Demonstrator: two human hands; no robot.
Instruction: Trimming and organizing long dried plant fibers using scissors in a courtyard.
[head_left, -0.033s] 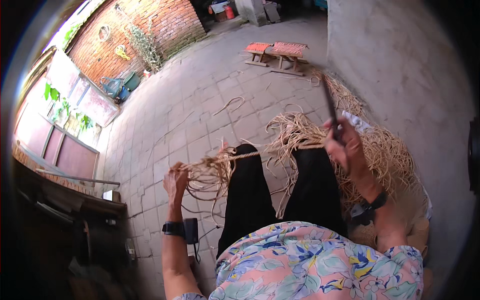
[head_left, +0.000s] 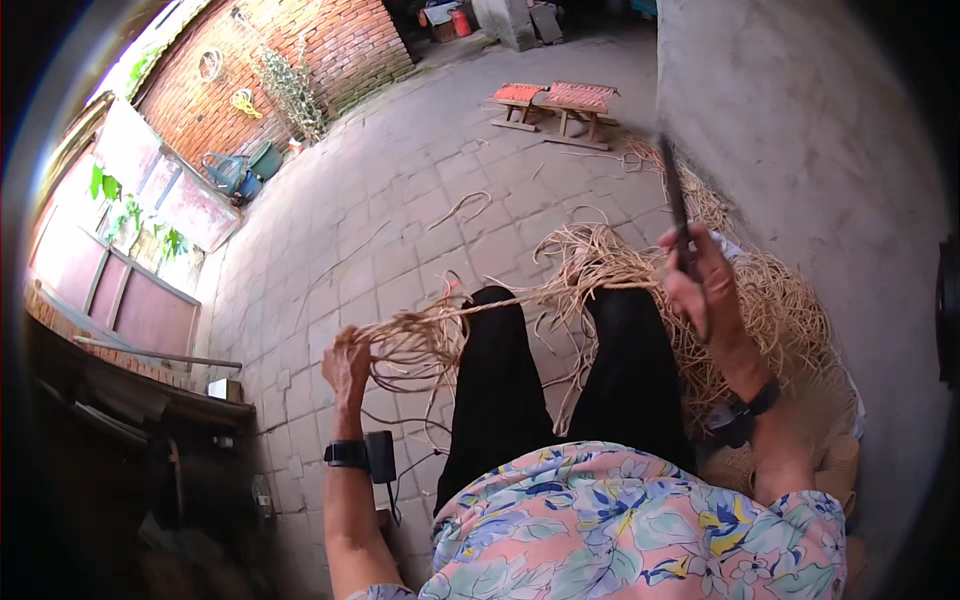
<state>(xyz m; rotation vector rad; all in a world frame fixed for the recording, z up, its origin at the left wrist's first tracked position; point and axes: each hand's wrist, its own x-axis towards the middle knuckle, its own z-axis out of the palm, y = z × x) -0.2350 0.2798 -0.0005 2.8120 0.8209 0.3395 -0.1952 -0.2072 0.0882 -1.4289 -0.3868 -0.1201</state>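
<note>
My left hand (head_left: pixel 346 366) is closed on one end of a bundle of tan straw cords (head_left: pixel 418 335), whose loose loops hang beside my left knee. From it a straight strand (head_left: pixel 510 300) runs across both knees toward the right. In my right hand (head_left: pixel 712 290) is a long, thin, dark tool (head_left: pixel 673 190), pointing up and away; its exact kind cannot be made out. Just left of that hand, a shaggy tuft of cords (head_left: pixel 590 258) lies over my right knee. Whether the right fingers also pinch a strand is unclear.
A big heap of tan cords (head_left: pixel 790 320) lies at my right, by the grey wall (head_left: pixel 810 150). Two low stools with red woven seats (head_left: pixel 580 97) stand ahead on the paved floor (head_left: pixel 400 220). Loose cord pieces (head_left: pixel 462 208) lie there. A dark bench-like shape (head_left: pixel 150 410) is at left.
My right hand and the dark tool have shifted slightly to the right and down. The strand over the knees lies a little higher. My left hand has barely moved, still gripping the cords.
</note>
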